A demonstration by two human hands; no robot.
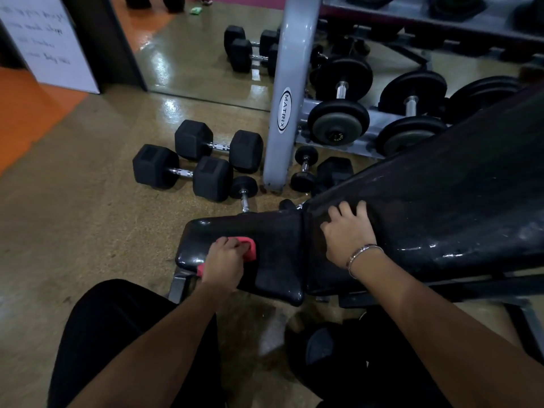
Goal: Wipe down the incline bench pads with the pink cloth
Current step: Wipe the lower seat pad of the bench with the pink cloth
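Observation:
The black incline bench fills the lower right: a small seat pad (273, 240) and a long back pad (441, 207) rising to the upper right. My left hand (225, 262) presses the pink cloth (249, 248) onto the left part of the seat pad, fingers curled over it; pink shows at the fingertips and by the wrist. My right hand (348, 234), a bracelet on its wrist, rests spread on the lower end of the back pad, just right of the gap between the pads.
Two black hex dumbbells (182, 172) (219, 146) lie on the floor beyond the seat, with smaller round ones (243, 188) close to the pad's far edge. A grey dumbbell rack (287, 107) stands behind. My dark-clothed legs (112, 328) are below the bench.

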